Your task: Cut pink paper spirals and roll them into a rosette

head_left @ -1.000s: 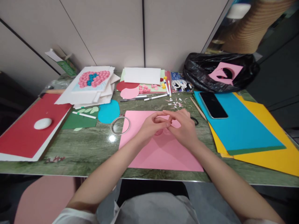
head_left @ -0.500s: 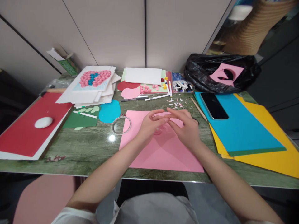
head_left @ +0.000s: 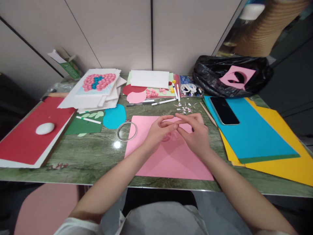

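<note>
My left hand [head_left: 157,132] and my right hand [head_left: 197,132] meet fingertip to fingertip above a pink paper sheet [head_left: 171,163]. Both are closed in a pinch. A curled pink paper strip [head_left: 167,137] shows just beneath the fingers and seems to hang from them; its upper part is hidden by the hands. A small dark object, partly covered, peeks out behind the right hand. Left of the hands, a roll of tape [head_left: 118,133] overlaps the sheet's edge.
Paper scraps [head_left: 186,108] and a pencil [head_left: 208,114] lie beyond the right hand. At right, a phone [head_left: 225,111] rests on blue paper [head_left: 256,130]. A black plastic bag [head_left: 207,75] stands behind. Red paper [head_left: 31,143] with a white oval object [head_left: 45,128] is at left.
The fingers of both hands have shifted slightly while staying together. More of the pink curl shows below them. Everything else on the table is unchanged.
</note>
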